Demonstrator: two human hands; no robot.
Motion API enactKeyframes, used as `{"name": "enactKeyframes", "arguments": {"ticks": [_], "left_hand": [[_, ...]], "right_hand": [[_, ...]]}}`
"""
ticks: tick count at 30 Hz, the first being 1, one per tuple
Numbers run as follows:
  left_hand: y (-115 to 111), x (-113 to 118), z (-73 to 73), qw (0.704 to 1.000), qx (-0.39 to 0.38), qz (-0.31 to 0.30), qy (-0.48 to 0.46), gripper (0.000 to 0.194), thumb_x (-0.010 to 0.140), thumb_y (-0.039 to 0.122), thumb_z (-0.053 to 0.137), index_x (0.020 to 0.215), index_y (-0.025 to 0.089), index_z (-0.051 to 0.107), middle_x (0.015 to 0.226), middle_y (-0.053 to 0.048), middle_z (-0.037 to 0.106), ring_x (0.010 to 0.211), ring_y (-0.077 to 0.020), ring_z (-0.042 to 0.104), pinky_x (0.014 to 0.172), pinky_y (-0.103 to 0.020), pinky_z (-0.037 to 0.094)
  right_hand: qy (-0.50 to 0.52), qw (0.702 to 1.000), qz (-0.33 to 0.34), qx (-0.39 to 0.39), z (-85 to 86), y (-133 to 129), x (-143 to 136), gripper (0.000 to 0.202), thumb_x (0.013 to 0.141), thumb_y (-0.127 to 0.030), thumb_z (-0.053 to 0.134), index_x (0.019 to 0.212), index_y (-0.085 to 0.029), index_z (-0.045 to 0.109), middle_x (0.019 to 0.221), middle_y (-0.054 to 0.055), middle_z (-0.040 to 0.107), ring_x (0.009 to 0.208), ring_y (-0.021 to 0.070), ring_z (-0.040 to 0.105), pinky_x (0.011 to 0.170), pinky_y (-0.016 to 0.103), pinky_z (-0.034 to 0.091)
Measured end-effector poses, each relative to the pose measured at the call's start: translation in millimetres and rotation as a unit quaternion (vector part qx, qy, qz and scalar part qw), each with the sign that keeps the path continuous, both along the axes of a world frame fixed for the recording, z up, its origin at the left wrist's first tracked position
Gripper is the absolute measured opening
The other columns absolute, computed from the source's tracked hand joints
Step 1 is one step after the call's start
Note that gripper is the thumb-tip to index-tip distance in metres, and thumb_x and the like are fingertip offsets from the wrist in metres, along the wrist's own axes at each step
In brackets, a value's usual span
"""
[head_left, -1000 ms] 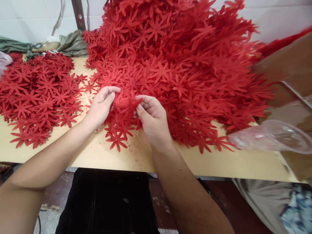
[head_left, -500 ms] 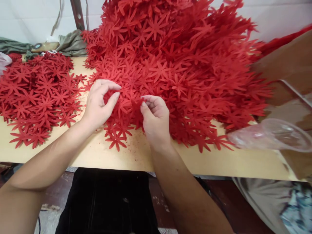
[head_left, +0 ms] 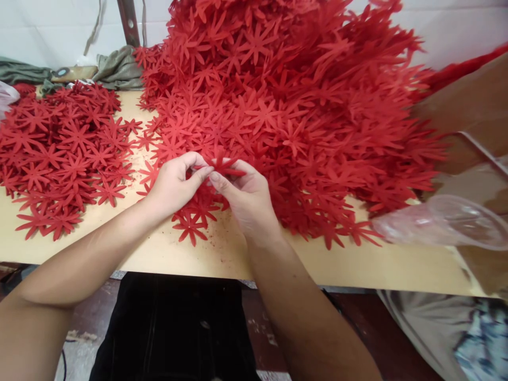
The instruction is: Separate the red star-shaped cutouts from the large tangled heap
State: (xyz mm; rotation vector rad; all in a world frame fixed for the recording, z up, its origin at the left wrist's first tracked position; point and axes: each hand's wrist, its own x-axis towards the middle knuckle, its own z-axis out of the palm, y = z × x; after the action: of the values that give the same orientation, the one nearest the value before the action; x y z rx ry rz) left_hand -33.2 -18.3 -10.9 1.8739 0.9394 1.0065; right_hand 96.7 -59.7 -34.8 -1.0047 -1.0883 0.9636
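Between my hands is a red flower-shaped cutout (head_left: 224,165) with narrow petals. My left hand (head_left: 180,182) pinches its left side between thumb and forefinger. On the other side my right hand (head_left: 248,196) grips it, thumb in front and fingers behind. The fingertips of both hands nearly meet, and part of the cutout is hidden by them. Right behind the hands rises a large heap of similar red cutouts (head_left: 273,111). A few loose ones, such as a flower cutout (head_left: 190,227), lie on the table just below my hands.
A lower pile of red cutouts (head_left: 59,153) covers the left of the pale wooden table (head_left: 178,259). At the right lie a clear plastic cup (head_left: 444,222) and brown cardboard (head_left: 472,106). Green-grey cloth (head_left: 119,69) rests at the back left beside a metal post (head_left: 128,21).
My left hand has moved right and down to meet my right hand and has closed on the cutout. The right hand has turned slightly and lifted the cutout into clearer view.
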Motion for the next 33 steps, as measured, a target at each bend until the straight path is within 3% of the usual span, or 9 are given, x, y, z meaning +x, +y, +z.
{"name": "enactKeyframes", "arguments": {"ticks": [5, 9, 14, 17, 22, 25, 29, 33], "left_hand": [[-2, -2, -1.9, 0.997, 0.047, 0.009, 0.056, 0.025, 0.086, 0.036, 0.054, 0.070, 0.017, 0.055, 0.068, 0.000, 0.059, 0.064, -0.0099, 0.050, 0.063, -0.024, 0.042], [-1, -4, -0.1, 0.995, 0.091, 0.044, 0.009, 0.020, 0.084, 0.036, 0.059, 0.087, 0.016, 0.059, 0.085, -0.003, 0.062, 0.077, -0.0117, 0.056, 0.075, -0.025, 0.046], [-6, -2, 3.2, 0.992, 0.126, -0.009, 0.014, 0.030, 0.081, 0.036, 0.064, 0.104, 0.017, 0.062, 0.100, -0.006, 0.064, 0.092, -0.0144, 0.059, 0.087, -0.029, 0.049], [-8, 2, 2.2, 0.995, 0.095, -0.015, 0.007, 0.024, 0.079, 0.035, 0.066, 0.094, 0.016, 0.064, 0.095, -0.005, 0.065, 0.090, -0.0145, 0.060, 0.086, -0.029, 0.049], [-2, 6, -1.1, 0.995, -0.042, -0.021, -0.085, 0.010, 0.081, 0.025, 0.064, 0.079, 0.016, 0.060, 0.077, 0.000, 0.065, 0.074, -0.0092, 0.061, 0.075, -0.023, 0.050], [9, 1, -2.8, 0.985, -0.090, 0.023, -0.148, 0.010, 0.082, 0.023, 0.063, 0.082, 0.018, 0.055, 0.074, 0.003, 0.064, 0.068, -0.0066, 0.061, 0.071, -0.021, 0.051], [24, -10, -1.6, 0.972, -0.113, 0.080, -0.190, 0.013, 0.084, 0.023, 0.062, 0.085, 0.019, 0.050, 0.069, 0.005, 0.062, 0.059, -0.0041, 0.057, 0.065, -0.019, 0.049], [22, -11, 2.5, 0.973, -0.123, 0.068, -0.186, 0.015, 0.078, 0.018, 0.068, 0.081, 0.018, 0.053, 0.064, 0.006, 0.059, 0.055, -0.0045, 0.054, 0.061, -0.018, 0.048]], "right_hand": [[-0.017, 0.997, -0.073, -0.022, 2.7, -1, 2, 0.039, 0.069, -0.056, 0.071, 0.061, -0.021, 0.055, 0.055, -0.004, 0.053, 0.050, 0.0073, 0.045, 0.049, 0.024, 0.042], [-0.025, 0.992, -0.118, -0.018, 5.2, -2, 4, 0.044, 0.070, -0.056, 0.069, 0.056, -0.020, 0.050, 0.051, -0.005, 0.046, 0.047, 0.0058, 0.038, 0.048, 0.024, 0.036], [-0.048, 0.993, -0.104, -0.022, 7.0, -3, 1, 0.048, 0.072, -0.062, 0.064, 0.056, -0.019, 0.050, 0.050, -0.005, 0.042, 0.047, 0.0055, 0.035, 0.048, 0.024, 0.035], [-0.053, 0.997, -0.061, -0.022, 7.6, -3, -1, 0.052, 0.069, -0.068, 0.062, 0.056, -0.019, 0.049, 0.051, -0.005, 0.041, 0.048, 0.0055, 0.035, 0.047, 0.023, 0.034], [-0.047, 0.998, -0.039, -0.019, 7.1, -4, -4, 0.060, 0.068, -0.075, 0.056, 0.054, -0.021, 0.035, 0.051, -0.006, 0.030, 0.047, 0.0050, 0.027, 0.043, 0.023, 0.028], [-0.054, 0.998, -0.029, -0.011, 5.4, -5, -4, 0.055, 0.069, -0.072, 0.059, 0.058, -0.020, 0.041, 0.053, -0.006, 0.035, 0.049, 0.0056, 0.031, 0.046, 0.023, 0.031], [-0.029, 0.997, -0.065, -0.003, 2.4, -3, -1, 0.045, 0.070, -0.063, 0.065, 0.067, -0.022, 0.049, 0.058, -0.006, 0.041, 0.052, 0.0062, 0.036, 0.049, 0.023, 0.034], [-0.032, 0.997, -0.076, 0.008, 0.0, 0, 1, 0.037, 0.069, -0.054, 0.070, 0.070, -0.022, 0.051, 0.060, -0.006, 0.044, 0.052, 0.0059, 0.036, 0.048, 0.023, 0.032]]}}
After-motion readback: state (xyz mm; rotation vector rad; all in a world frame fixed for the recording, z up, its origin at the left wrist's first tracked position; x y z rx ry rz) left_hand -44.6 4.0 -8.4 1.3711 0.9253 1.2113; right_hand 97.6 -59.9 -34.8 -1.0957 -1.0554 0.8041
